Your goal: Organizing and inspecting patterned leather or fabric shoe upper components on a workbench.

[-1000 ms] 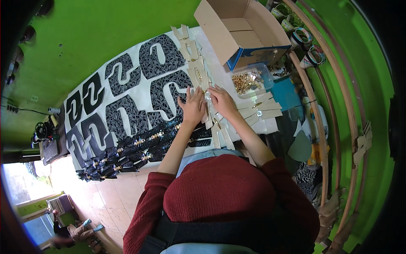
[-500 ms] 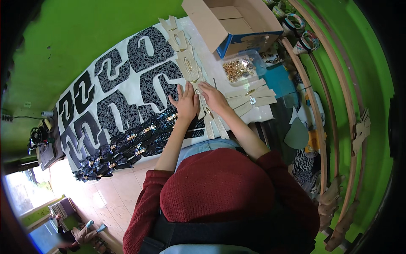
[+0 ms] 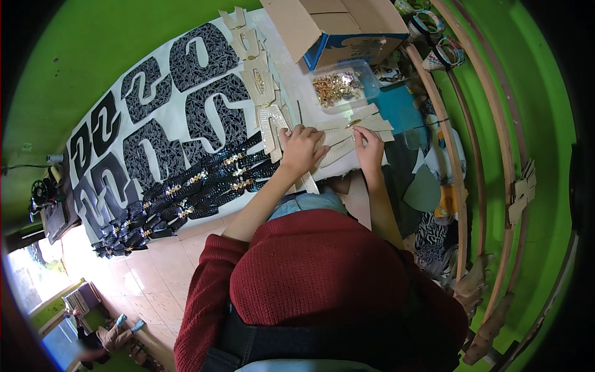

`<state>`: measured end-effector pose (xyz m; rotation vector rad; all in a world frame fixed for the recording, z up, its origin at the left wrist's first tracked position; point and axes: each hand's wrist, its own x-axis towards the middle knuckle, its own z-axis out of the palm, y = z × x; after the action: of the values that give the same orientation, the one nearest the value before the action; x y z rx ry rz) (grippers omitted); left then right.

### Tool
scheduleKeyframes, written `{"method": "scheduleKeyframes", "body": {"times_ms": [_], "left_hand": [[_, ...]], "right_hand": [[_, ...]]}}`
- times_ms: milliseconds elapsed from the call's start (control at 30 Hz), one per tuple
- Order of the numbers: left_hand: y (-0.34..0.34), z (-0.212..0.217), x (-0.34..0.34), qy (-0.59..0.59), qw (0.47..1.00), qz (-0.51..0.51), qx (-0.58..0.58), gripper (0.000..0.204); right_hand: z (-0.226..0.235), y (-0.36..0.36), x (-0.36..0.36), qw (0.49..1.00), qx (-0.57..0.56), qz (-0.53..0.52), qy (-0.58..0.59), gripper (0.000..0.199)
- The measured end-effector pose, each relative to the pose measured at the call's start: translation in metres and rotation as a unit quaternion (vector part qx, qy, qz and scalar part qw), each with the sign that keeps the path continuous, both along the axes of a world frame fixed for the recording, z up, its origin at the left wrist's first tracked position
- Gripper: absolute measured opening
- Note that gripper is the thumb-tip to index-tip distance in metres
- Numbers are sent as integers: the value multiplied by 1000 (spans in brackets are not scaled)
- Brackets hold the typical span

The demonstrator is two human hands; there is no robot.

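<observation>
My left hand point(image 3: 302, 149) lies over the cream leather-look strips point(image 3: 268, 118), its fingers apart and palm down near the table's front edge. To its right, my right hand point(image 3: 370, 149) has its fingertips drawn together at the cut cream pieces point(image 3: 365, 118) laid across one another. A small gold ornament point(image 3: 353, 123) sits on those pieces, just beyond the right fingertips. Whatever is between those fingertips is too small to make out. More cream strips with gold ornaments run in a column toward the far edge.
Black patterned cut pieces point(image 3: 217, 115) cover the table's left side, with shiny black strips bearing gold ornaments point(image 3: 180, 189) in front. A clear tub of gold fittings point(image 3: 338, 87) stands before an open cardboard box point(image 3: 356, 22). Wooden rails point(image 3: 437, 124) run at right. Another person point(image 3: 111, 335) is at lower left.
Both hands have left the strip column's middle. The left moved right and nearer; the right moved right to the loose cream pieces and its fingertips closed. The view shifted slightly.
</observation>
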<state>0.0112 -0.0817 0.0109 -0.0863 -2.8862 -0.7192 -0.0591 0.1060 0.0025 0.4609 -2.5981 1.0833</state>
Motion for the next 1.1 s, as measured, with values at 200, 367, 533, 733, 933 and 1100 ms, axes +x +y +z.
{"method": "scheduleKeyframes", "body": {"times_ms": [200,367,533,733,933,1100], "left_hand": [[12,-9,-4,-20,999,-13,-48,28],[9,-13,-1,33,999,6,-4,23],[-15,1,4,83,987,129,44,22],[-68,-5,16,43,947,315,43,31],[-77,-17,17,-46,947,309,69,34],[-91,-35,16,-12,943,292,161,37]], "right_hand": [[-6,8,11,997,73,1,5,19],[1,-9,25,991,132,-10,2,20],[8,-21,23,971,237,-32,-7,19],[15,-96,19,988,80,121,-42,17],[6,-134,15,976,93,133,-148,27],[-3,-142,12,964,44,124,-231,29]]}}
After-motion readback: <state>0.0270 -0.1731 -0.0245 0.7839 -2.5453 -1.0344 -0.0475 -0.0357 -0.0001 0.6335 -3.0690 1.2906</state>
